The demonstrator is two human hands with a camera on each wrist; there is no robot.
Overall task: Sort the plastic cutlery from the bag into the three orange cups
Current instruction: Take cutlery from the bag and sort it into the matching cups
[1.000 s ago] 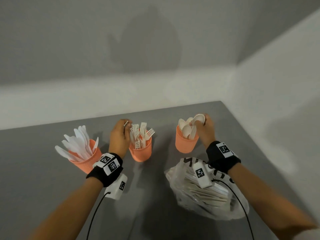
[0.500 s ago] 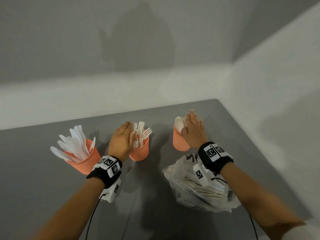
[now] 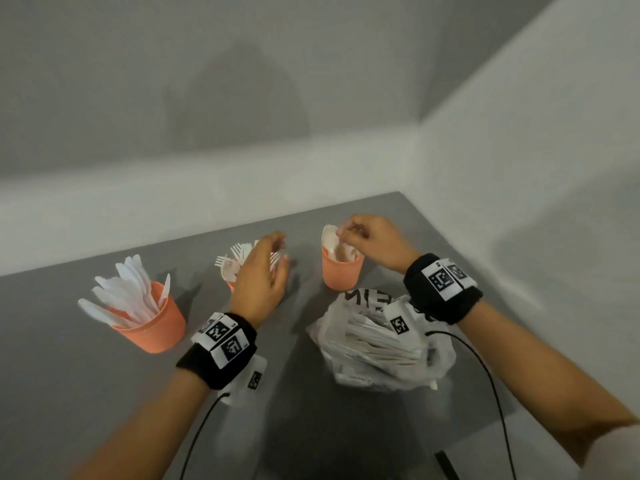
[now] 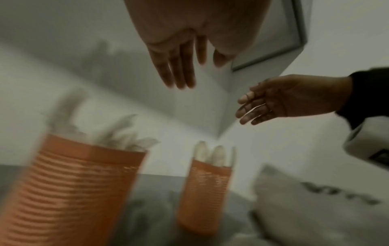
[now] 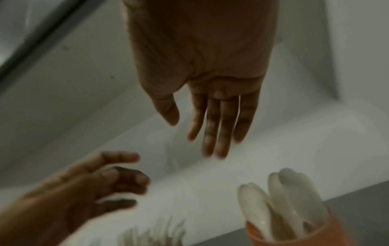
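Three orange cups stand in a row on the grey table (image 3: 86, 410). The left cup (image 3: 156, 327) holds white knives (image 3: 128, 292). The middle cup (image 4: 73, 191) holds forks (image 3: 239, 252), and my left hand (image 3: 277, 252) hovers over it with relaxed, empty fingers (image 4: 181, 73). The right cup (image 3: 341, 271) holds spoons (image 5: 284, 199). My right hand (image 3: 349, 232) hangs above its rim, its fingers (image 5: 214, 133) straight and holding nothing. The clear plastic bag (image 3: 381, 348) with more cutlery lies in front of the right cup, under my right wrist.
The table sits in a corner, with white walls (image 3: 519, 168) close behind and to the right. Black cables (image 3: 491, 382) run from both wrist units back over the table. Bare grey surface lies at the front left.
A second ago my left hand was at the forks and my right hand held a spoon at the right cup. Both have let go and now hover with loose fingers over their cups.
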